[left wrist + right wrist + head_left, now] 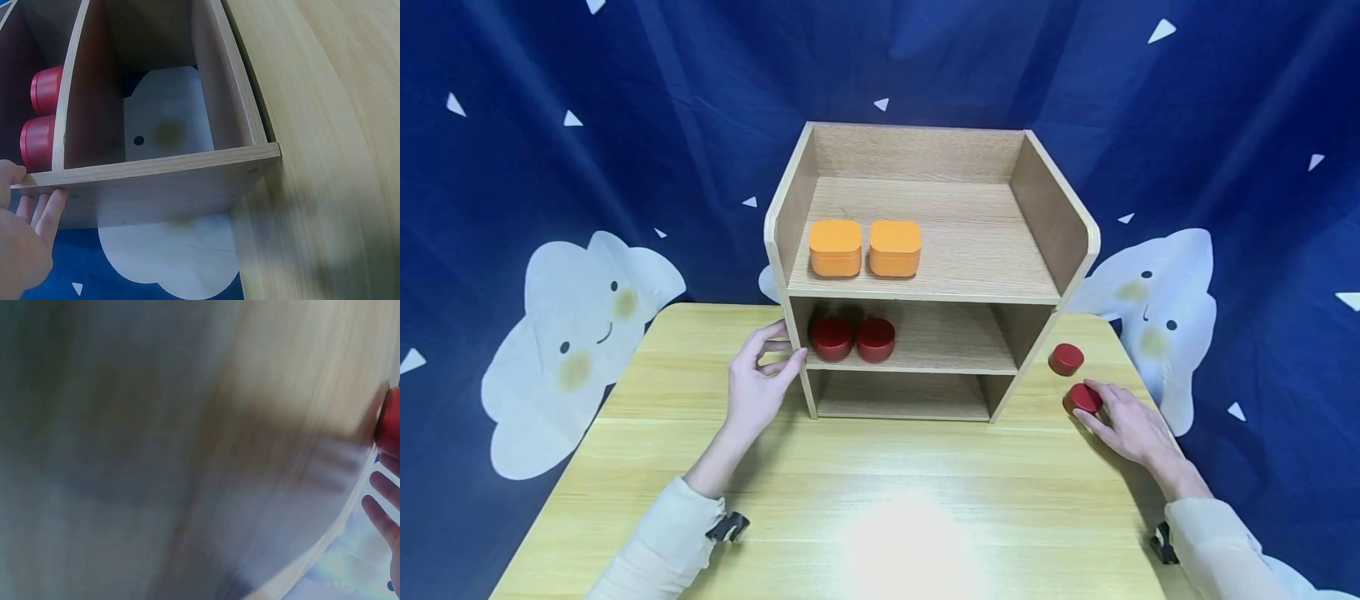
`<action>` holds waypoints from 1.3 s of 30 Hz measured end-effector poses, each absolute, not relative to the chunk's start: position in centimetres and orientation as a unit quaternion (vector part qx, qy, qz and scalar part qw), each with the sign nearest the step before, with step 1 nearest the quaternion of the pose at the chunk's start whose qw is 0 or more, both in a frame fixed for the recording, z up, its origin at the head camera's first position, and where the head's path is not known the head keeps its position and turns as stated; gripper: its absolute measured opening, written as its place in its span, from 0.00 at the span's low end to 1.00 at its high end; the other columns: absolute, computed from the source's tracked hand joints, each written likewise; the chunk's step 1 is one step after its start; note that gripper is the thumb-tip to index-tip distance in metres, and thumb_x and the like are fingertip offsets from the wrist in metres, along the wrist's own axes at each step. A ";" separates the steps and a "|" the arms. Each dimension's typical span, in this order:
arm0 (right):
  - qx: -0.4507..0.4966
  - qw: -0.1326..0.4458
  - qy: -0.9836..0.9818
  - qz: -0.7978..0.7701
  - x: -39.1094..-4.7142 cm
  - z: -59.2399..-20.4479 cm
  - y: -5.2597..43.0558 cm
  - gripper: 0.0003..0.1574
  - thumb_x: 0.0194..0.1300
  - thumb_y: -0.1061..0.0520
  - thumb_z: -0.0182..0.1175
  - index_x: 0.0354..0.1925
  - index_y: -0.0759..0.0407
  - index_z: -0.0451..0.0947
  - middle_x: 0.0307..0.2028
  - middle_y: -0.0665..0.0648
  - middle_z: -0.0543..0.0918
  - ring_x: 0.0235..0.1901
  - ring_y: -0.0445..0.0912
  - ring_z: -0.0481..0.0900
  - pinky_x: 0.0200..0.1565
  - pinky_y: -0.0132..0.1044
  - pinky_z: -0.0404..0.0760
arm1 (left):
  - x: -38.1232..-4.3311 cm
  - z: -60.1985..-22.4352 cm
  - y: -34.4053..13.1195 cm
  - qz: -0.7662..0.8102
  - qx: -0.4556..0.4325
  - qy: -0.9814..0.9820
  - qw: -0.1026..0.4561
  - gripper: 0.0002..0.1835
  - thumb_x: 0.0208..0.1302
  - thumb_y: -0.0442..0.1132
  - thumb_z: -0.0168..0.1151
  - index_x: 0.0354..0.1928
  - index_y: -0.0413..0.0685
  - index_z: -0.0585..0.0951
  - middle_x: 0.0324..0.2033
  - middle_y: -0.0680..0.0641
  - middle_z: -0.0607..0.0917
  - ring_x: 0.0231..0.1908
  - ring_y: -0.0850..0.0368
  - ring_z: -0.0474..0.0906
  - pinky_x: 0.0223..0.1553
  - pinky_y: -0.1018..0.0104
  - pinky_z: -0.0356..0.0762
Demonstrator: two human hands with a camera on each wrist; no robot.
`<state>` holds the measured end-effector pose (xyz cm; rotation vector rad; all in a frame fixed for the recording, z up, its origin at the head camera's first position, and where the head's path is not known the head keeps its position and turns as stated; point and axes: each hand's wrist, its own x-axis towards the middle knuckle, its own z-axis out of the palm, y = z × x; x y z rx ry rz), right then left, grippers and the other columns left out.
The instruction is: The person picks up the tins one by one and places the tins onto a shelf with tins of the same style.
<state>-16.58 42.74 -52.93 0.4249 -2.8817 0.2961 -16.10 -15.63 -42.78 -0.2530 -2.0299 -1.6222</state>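
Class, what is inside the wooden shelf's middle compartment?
Two round red containers stand side by side at the left of the middle compartment. What lies directly beneath them is covered and cannot be seen.

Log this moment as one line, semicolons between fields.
Left hand: holds shelf unit's side; Right hand: holds red tin; Table, right of unit: another red tin; Middle shelf: two red tins; Top shelf: two orange boxes

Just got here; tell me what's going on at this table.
A person's right hand grips a round red tin on the table, with another red tin standing behind it. The left hand holds the left edge of a wooden shelf unit. Two more red tins stand side by side in its middle compartment, and two orange boxes on its top level.
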 end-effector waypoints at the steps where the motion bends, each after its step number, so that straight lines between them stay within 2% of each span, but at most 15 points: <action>1: 0.145 0.107 -0.978 0.100 -16.6 -52.9 42.7 0.39 0.67 0.43 0.71 0.66 0.63 0.75 0.47 0.65 0.86 0.45 0.59 0.82 0.42 0.56 0.86 | -16.1 -42.8 -15.7 -0.600 -0.093 -0.750 0.262 0.24 0.60 0.23 0.73 0.59 0.36 0.83 0.48 0.43 0.86 0.43 0.73 0.84 0.41 0.78 0.91; 9: 0.143 0.108 -0.979 0.095 -16.6 -52.9 42.8 0.39 0.67 0.43 0.71 0.66 0.64 0.75 0.47 0.65 0.86 0.45 0.58 0.82 0.43 0.57 0.86 | -16.1 -42.8 -15.7 -0.600 -0.092 -0.751 0.260 0.24 0.60 0.23 0.73 0.60 0.36 0.83 0.48 0.41 0.86 0.43 0.73 0.83 0.41 0.77 0.91; 18: 0.145 0.121 -0.978 0.091 -16.5 -52.9 43.0 0.39 0.64 0.42 0.73 0.64 0.62 0.76 0.43 0.62 0.85 0.39 0.54 0.80 0.37 0.49 0.84 | -16.1 -42.7 -15.6 -0.598 -0.091 -0.752 0.262 0.24 0.61 0.24 0.73 0.60 0.37 0.83 0.47 0.48 0.86 0.43 0.73 0.84 0.41 0.78 0.91; 26: 0.160 0.135 -0.975 0.080 -16.0 -52.7 42.8 0.39 0.62 0.43 0.74 0.63 0.63 0.77 0.45 0.65 0.86 0.41 0.56 0.82 0.39 0.55 0.86 | -16.1 -42.8 -15.6 -0.594 -0.093 -0.754 0.263 0.24 0.60 0.24 0.73 0.59 0.36 0.83 0.49 0.37 0.87 0.43 0.74 0.83 0.42 0.76 0.92; 30: 0.169 0.143 -0.972 0.079 -15.7 -52.5 42.7 0.39 0.60 0.44 0.76 0.62 0.63 0.78 0.43 0.63 0.86 0.38 0.54 0.82 0.37 0.52 0.85 | -16.1 -42.8 -15.7 -0.594 -0.094 -0.755 0.263 0.24 0.60 0.24 0.73 0.59 0.36 0.83 0.49 0.35 0.87 0.43 0.74 0.83 0.42 0.76 0.92; 39: 0.176 0.163 -0.968 0.077 -15.0 -52.3 42.4 0.39 0.58 0.45 0.77 0.62 0.61 0.79 0.42 0.62 0.87 0.39 0.55 0.83 0.38 0.54 0.85 | -16.1 -42.8 -15.7 -0.594 -0.099 -0.752 0.267 0.24 0.60 0.23 0.73 0.59 0.35 0.83 0.49 0.33 0.87 0.42 0.75 0.83 0.41 0.79 0.91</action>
